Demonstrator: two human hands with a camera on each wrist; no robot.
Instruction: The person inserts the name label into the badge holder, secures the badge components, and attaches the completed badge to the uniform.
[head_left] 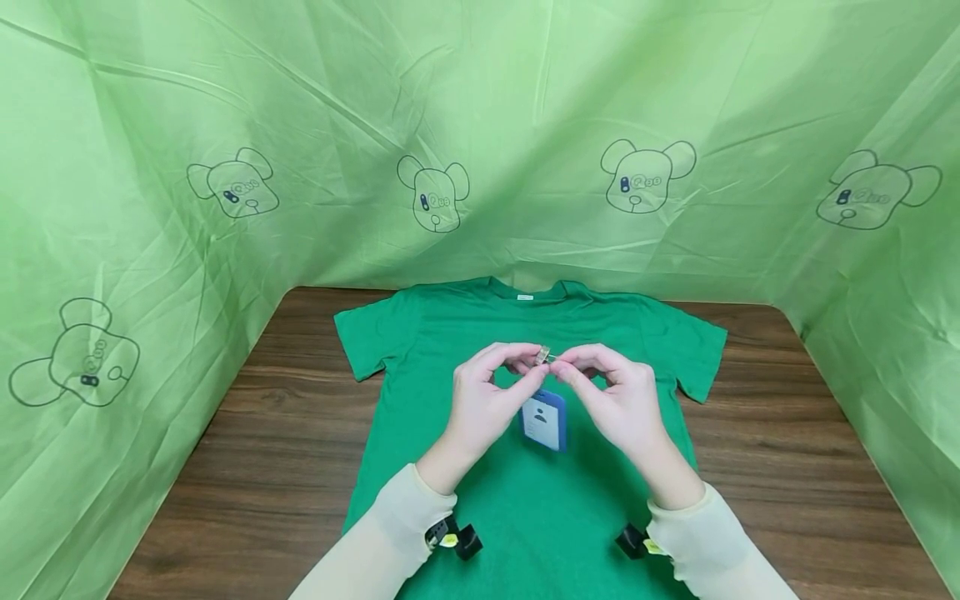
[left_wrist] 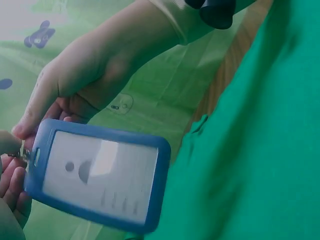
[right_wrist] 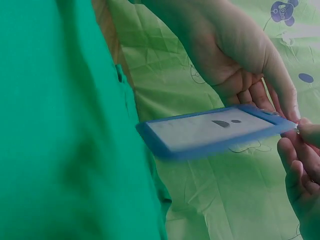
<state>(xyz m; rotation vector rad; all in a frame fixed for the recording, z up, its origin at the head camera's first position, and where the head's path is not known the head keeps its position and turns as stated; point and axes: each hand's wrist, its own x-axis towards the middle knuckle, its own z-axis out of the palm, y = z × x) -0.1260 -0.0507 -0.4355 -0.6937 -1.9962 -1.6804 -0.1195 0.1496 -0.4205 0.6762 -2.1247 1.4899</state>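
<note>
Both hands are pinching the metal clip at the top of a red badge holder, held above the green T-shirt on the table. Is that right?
Not quite: the badge holder is blue, not red, as the head view and both wrist views show. The rest holds: the left hand and right hand pinch the metal clip at its top, above the green T-shirt on the table.

Green T-shirt [head_left: 465, 333] on wooden table [head_left: 247, 450]; green backdrop [head_left: 525, 100] behind.

I see a matt green cloth T-shirt [head_left: 480, 467] on a dark wood-grain table [head_left: 787, 467]. The blue badge holder [left_wrist: 95, 175] looks like smooth plastic, with a glossy clear window over a pale card. Its small clip [head_left: 543, 354] shines like metal. The green backdrop [head_left: 480, 100] is thin, creased sheet.
</note>
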